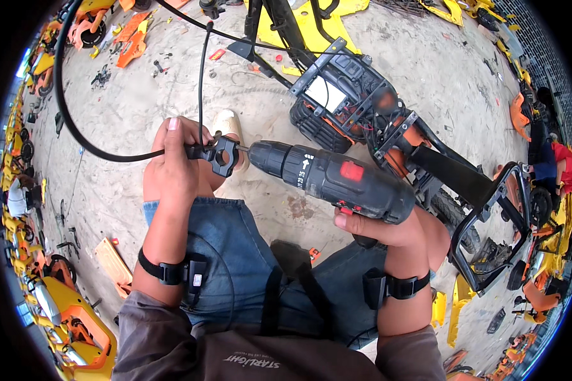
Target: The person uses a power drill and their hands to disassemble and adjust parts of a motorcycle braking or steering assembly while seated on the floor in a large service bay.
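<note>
My left hand (pixel 175 162) is closed on a black clamp fitting (pixel 224 160) attached to black cables (pixel 76 130), held above my left knee. My right hand (pixel 388 232) grips a black cordless drill (pixel 318 174) with red buttons, thumb by the lower red switch. The drill lies level, its chuck toward the clamp, and a thin metal bit meets the clamp's right side; whether it sits in a screw head I cannot tell. Beyond the drill, a partly stripped black vehicle frame (pixel 343 95) carries wiring, a box-like housing and a looped metal bar (pixel 524 209) at the right.
A yellow panel (pixel 333 19) lies on the concrete floor (pixel 108 190) beyond the frame, with loose small parts scattered about. Yellow and orange bodywork (pixel 76 324) lines both sides. A person in red (pixel 562 165) is at the far right rim, beside a brick wall (pixel 543 70).
</note>
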Available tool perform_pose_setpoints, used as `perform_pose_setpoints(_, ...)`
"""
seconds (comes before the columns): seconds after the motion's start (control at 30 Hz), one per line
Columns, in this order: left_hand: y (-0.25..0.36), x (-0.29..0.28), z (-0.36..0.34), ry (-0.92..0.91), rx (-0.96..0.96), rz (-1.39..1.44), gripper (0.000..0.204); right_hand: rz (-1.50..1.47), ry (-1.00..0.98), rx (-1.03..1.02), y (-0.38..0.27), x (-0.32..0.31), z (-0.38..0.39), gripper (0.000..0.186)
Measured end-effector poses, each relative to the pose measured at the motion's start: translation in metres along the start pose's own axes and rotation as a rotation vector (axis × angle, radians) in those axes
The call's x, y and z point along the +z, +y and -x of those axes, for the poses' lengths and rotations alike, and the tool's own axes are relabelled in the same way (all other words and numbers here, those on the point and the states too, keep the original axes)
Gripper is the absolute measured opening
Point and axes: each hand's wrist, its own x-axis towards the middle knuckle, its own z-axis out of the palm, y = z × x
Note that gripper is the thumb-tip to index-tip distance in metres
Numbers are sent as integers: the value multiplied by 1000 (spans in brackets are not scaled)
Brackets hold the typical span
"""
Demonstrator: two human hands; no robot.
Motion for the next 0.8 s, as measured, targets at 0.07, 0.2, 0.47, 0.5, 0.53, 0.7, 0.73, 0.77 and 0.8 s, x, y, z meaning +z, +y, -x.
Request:
perform_pose_setpoints(0.07, 0, -2, 1, 25, -17, 25, 34, -15, 6, -3, 2, 3, 2, 42)
perform_pose_setpoints(0.2, 2, -8, 4, 56, -53, 97, 35, 48, -28, -28, 10, 9, 5, 42)
perform_pose_setpoints(0.47, 36, -17, 4, 268, -238, 268, 35, 183, -26, -143, 36, 57, 18, 30)
perform_pose_setpoints(0.5, 41, -19, 6, 260, -263, 252, 35, 238, -1, -206, 29, 65, 20, 28)
perform_pose_setpoints(0.53, 36, -22, 5, 218, -211, 254, 35, 273, -35, -242, 31, 66, 20, 27)
perform_pose_setpoints(0.7, 24, -43, 7, 233, -184, 306, 34, 352, -50, -195, 53, 74, 25, 27)
perform_pose_setpoints(0.73, 23, -40, 7, 219, -180, 286, 33, 275, -90, -164, 56, 71, 25, 32)
perform_pose_setpoints(0.77, 20, -37, 7, 211, -199, 282, 33, 199, -131, -133, 58, 69, 24, 37)
perform_pose_setpoints(0.8, 22, -34, 7, 193, -213, 253, 33, 34, -152, -68, 50, 73, 22, 44)
